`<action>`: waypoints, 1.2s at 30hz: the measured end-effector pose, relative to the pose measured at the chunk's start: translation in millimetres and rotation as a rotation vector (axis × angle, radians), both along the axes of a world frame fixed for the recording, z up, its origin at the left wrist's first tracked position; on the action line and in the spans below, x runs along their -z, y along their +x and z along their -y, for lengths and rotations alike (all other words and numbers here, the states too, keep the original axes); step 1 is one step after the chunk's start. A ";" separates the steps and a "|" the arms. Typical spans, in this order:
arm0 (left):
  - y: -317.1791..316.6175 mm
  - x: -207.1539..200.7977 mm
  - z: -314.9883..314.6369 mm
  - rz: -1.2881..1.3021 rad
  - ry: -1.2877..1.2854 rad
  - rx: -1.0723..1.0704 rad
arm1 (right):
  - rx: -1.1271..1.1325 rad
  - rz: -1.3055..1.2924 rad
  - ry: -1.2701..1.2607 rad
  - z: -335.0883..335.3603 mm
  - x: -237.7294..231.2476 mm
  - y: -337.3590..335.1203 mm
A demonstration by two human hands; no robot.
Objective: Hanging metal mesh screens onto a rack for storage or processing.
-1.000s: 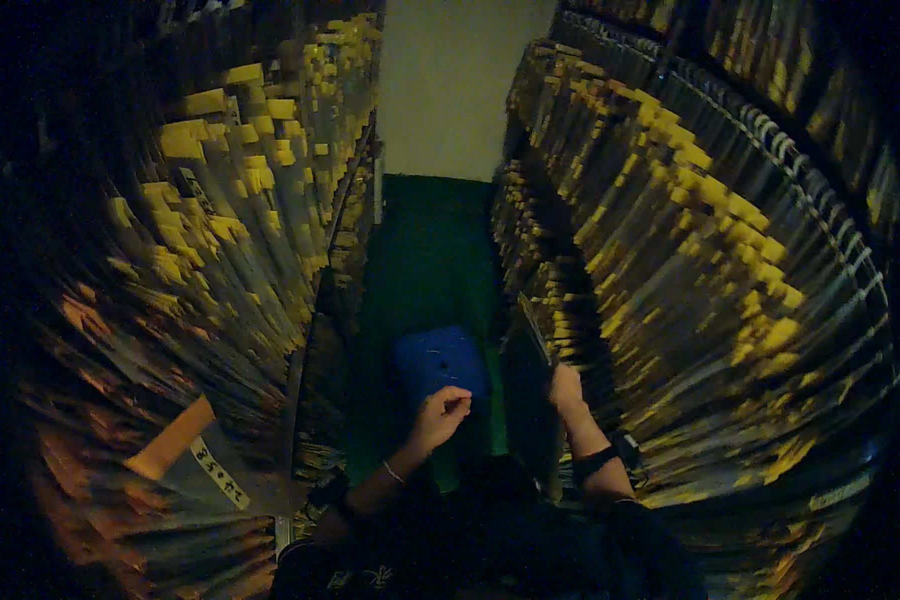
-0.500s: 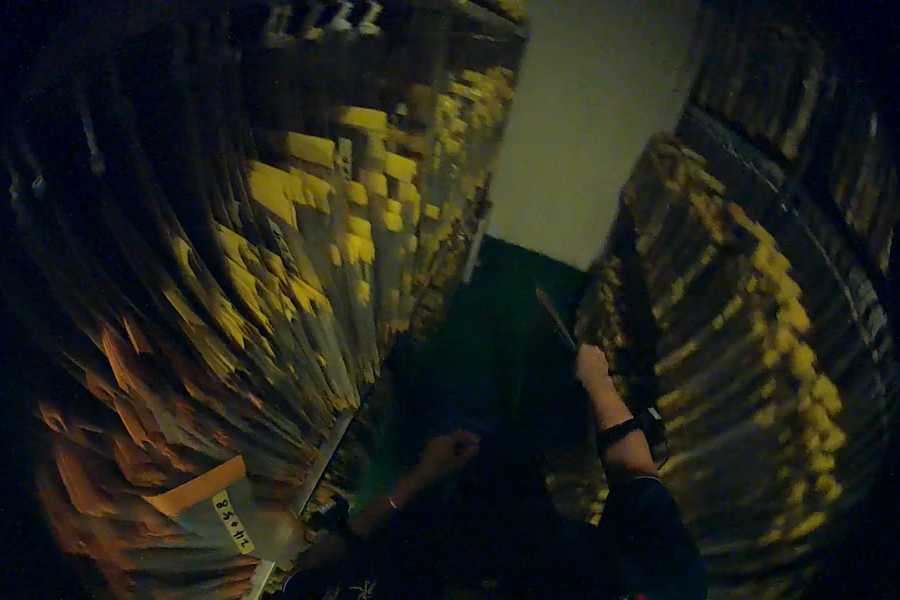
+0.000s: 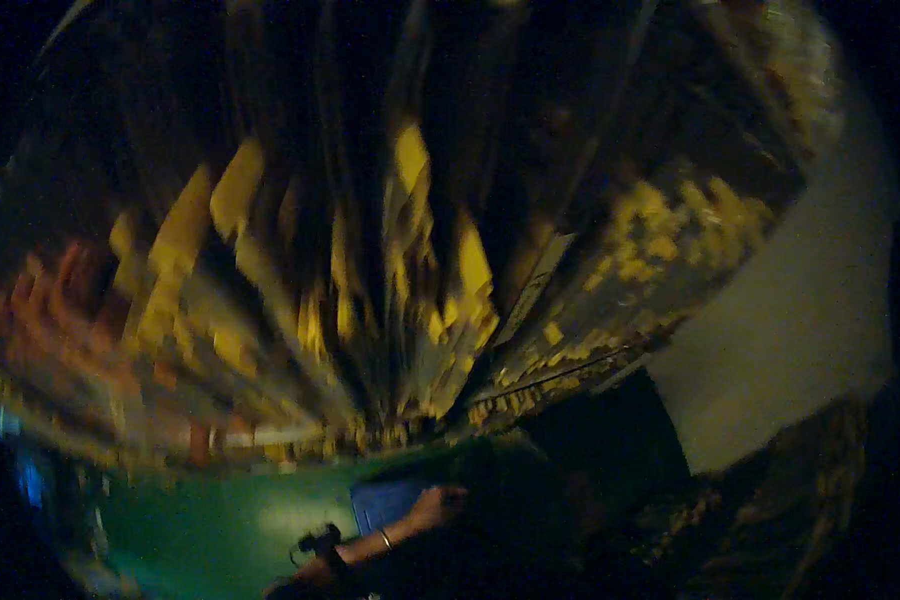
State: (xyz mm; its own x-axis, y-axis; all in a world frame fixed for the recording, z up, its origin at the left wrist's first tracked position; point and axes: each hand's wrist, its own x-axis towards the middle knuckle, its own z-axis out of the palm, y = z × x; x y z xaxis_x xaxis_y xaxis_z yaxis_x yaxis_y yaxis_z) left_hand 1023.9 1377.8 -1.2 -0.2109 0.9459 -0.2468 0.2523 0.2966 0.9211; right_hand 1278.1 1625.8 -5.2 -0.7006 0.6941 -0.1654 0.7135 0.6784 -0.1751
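Note:
My left hand reaches in low, its fingers seemingly curled in, with nothing visible sticking out of them. A thin bracelet and a dark strapped-on device are on its forearm. Behind this hand lies a flat blue object, whose kind I cannot tell; whether they touch is unclear. My right hand is outside the picture. Above the hand stand rows of upright files or folders with yellow tabs, smeared by motion.
Orange-red files fill the left end of the shelf. Below it runs a green floor. A pale wall or panel rises at the right, with more dim shelving in the lower right.
The view has swung left, so the shelf files now spread across it and the pale panel sits farther right. My right hand, holding a thin long object before, has left the picture.

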 end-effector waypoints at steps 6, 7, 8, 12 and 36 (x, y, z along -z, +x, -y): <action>15.2 -58.1 56.8 0.052 -0.073 -0.262 | -0.288 0.037 -0.197 31.5 14.4 -59.6; 14.6 -57.6 65.5 0.048 -0.052 -0.367 | -0.338 0.044 -0.209 39.4 16.0 -72.4; 16.1 -53.7 77.8 0.043 -0.054 -0.449 | -0.394 0.048 -0.223 49.5 17.9 -84.8; 11.8 -38.2 126.2 0.067 -0.014 -0.640 | -0.589 0.103 -0.260 84.2 33.0 -123.3; 45.2 -10.8 172.0 0.040 0.106 -1.271 | -1.154 0.412 -0.130 115.7 22.9 -226.6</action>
State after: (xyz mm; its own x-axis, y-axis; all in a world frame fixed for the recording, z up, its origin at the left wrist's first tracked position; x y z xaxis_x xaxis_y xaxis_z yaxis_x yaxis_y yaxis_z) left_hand 1069.1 1205.8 9.6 -0.9725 0.1004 -0.2099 -0.1822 0.2325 0.9554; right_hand 1051.5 1510.1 -28.1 -0.7715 -0.3344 -0.5412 -0.2737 0.9424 -0.1922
